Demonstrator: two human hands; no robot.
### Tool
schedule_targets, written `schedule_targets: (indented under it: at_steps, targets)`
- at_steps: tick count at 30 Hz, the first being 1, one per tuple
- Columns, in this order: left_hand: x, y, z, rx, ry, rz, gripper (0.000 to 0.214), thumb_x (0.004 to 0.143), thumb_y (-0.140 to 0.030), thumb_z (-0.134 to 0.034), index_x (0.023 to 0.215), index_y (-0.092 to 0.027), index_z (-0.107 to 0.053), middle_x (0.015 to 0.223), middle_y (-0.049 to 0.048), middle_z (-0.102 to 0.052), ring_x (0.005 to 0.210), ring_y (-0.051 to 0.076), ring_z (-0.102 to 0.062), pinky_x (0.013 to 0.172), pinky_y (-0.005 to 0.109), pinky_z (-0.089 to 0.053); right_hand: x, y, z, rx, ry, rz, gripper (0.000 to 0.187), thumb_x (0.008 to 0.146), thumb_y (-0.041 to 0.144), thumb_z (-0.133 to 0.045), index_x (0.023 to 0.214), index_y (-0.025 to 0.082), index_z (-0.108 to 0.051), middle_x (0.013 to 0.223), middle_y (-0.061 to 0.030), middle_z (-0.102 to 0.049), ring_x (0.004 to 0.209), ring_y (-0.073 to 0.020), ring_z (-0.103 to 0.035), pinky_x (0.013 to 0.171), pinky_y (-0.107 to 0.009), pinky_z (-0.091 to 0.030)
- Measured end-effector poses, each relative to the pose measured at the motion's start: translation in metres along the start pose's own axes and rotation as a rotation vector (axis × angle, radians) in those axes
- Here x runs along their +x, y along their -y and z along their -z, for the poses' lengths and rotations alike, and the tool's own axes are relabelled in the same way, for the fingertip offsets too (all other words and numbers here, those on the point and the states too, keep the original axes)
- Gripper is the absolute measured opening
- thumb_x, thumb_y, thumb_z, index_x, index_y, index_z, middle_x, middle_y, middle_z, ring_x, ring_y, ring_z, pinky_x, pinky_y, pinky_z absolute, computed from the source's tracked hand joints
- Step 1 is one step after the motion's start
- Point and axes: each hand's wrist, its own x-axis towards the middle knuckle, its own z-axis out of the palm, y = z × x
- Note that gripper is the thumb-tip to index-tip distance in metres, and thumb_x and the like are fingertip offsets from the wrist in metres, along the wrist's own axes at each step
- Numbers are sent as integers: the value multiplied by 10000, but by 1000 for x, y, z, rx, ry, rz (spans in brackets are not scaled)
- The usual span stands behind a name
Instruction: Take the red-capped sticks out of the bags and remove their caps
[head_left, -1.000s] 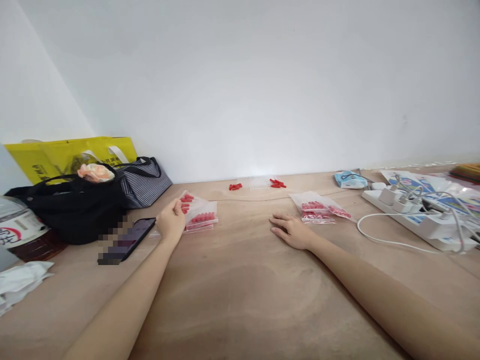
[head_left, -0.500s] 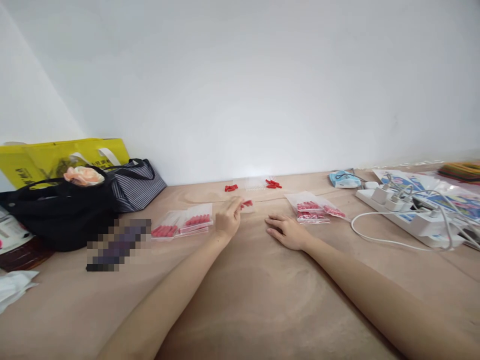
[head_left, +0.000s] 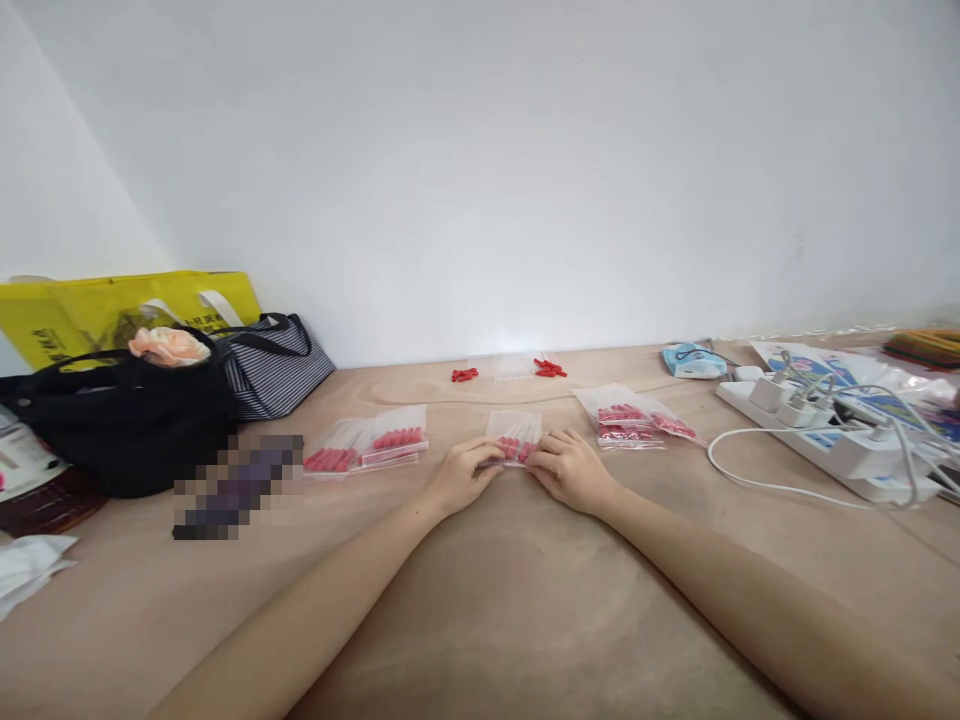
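Note:
A small clear plastic bag (head_left: 514,424) with several red pieces inside lies flat in front of me at mid-table. My left hand (head_left: 466,476) pinches its near left corner, fingers closed. On the near right corner, my right hand (head_left: 573,470) grips the same bag with fingers bent together. To the left are filled bags of red pieces (head_left: 397,438), partly stacked. Another pile of filled bags (head_left: 621,412) sits right of my right hand. Loose red pieces (head_left: 465,375) and a second small heap of red pieces (head_left: 550,369) lie at the back by the wall.
Flat clear bags (head_left: 512,366) lie between the two loose heaps. On the right are a white power strip (head_left: 817,440) with chargers and cables, and a blue face mask (head_left: 694,361). At left stand a black bag (head_left: 150,430), a striped bag (head_left: 274,370) and a yellow bag (head_left: 180,290).
My left hand has brought the bag down and nearer, laying it flat. My right hand has moved from resting flat on the table to gripping the bag's right corner.

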Motion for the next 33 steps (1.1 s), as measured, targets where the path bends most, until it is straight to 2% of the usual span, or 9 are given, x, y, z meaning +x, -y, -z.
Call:
schedule_targets:
  at_steps: [6, 12, 18, 22, 28, 33]
  targets:
    - [-9, 2, 3, 77, 21, -7, 189, 817, -209, -465, 793, -205, -652, 836, 27, -649, 809, 148, -586, 758, 279, -461, 3, -3, 1, 81, 32, -9, 168, 824, 233, -452, 757, 193, -600, 739, -39, -571, 744, -155, -485, 698, -289, -317]
    - [-7, 1, 1, 56, 3, 113, 132, 763, -155, -530, 712, -189, -647, 742, 12, -627, 714, 136, -577, 679, 256, -450, 16, 7, -2, 171, 50, -34, 204, 775, 388, -532, 742, 202, -606, 713, -18, -580, 733, -146, -514, 685, -279, -313]
    - [-5, 1, 1, 17, -13, 199, 93, 713, -130, -587, 669, -187, -646, 702, -6, -617, 673, 125, -573, 644, 242, -440, 25, 6, -7, 256, 94, -97, 228, 821, 262, -467, 658, 185, -607, 628, -9, -575, 634, -116, -523, 637, -245, -344]
    - [-2, -1, 3, 14, -24, 238, 88, 690, -133, -606, 653, -200, -650, 701, -14, -627, 681, 128, -579, 646, 248, -439, 25, 1, -5, 290, 129, -81, 213, 829, 221, -436, 767, 193, -638, 709, -29, -621, 662, -129, -555, 657, -250, -384]
    - [-1, -3, 5, -15, -43, 252, 76, 672, -149, -622, 623, -201, -648, 679, -11, -634, 670, 134, -578, 635, 255, -442, 23, -5, 3, 525, 182, -137, 281, 757, 121, -429, 896, 213, -655, 879, -19, -663, 784, -138, -597, 705, -241, -442]
    - [-1, -3, 4, -30, -58, 274, 68, 667, -148, -635, 609, -185, -635, 673, -10, -631, 644, 127, -568, 608, 244, -435, 23, -1, 0, 593, 173, -245, 157, 701, 169, -539, 792, 183, -667, 681, 3, -633, 592, -109, -549, 571, -211, -423]
